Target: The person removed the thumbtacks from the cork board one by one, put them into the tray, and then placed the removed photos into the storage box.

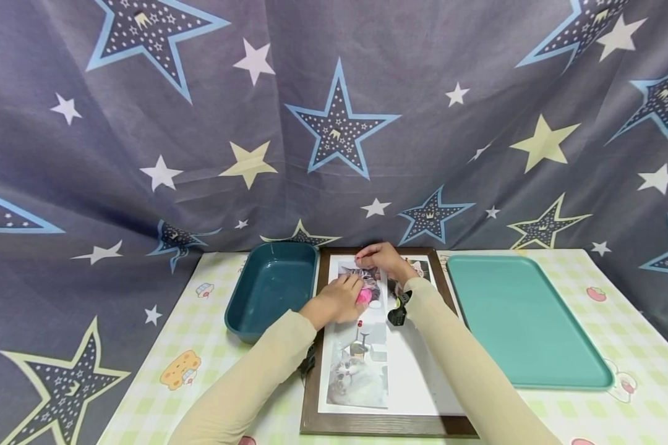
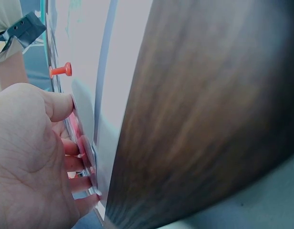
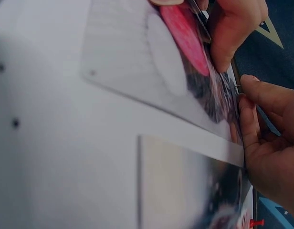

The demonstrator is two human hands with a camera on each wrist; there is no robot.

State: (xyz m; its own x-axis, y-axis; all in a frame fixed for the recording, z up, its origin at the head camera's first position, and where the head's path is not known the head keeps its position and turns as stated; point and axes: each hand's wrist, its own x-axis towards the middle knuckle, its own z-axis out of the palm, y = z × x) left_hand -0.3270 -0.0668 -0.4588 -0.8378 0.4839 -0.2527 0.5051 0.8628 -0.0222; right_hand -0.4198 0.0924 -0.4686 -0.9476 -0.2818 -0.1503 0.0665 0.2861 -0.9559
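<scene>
A brown-framed white board (image 1: pixel 417 377) lies flat, with cat photos (image 1: pixel 359 371) on it. My left hand (image 1: pixel 349 296) rests on the upper photo (image 1: pixel 372 281) and grips a pink object (image 1: pixel 363 298) against it. In the left wrist view, the left hand's (image 2: pixel 32 157) fingers (image 2: pixel 73 164) curl against the sheet. My right hand (image 1: pixel 367 254) is at the photo's top edge. In the right wrist view, the right hand (image 3: pixel 247 95) pinches a pushpin (image 3: pixel 237 86) whose metal point shows at the fingertips. A red pushpin (image 1: pixel 359 322) stands in the board below the left hand, and shows as the red pushpin (image 2: pixel 61 70) in the left wrist view.
A dark teal bin (image 1: pixel 273 287) sits left of the board and a flat turquoise tray (image 1: pixel 523 321) sits to its right. All lie on a checked tablecloth (image 1: pixel 189 346). A star-patterned curtain (image 1: pixel 334 123) hangs close behind.
</scene>
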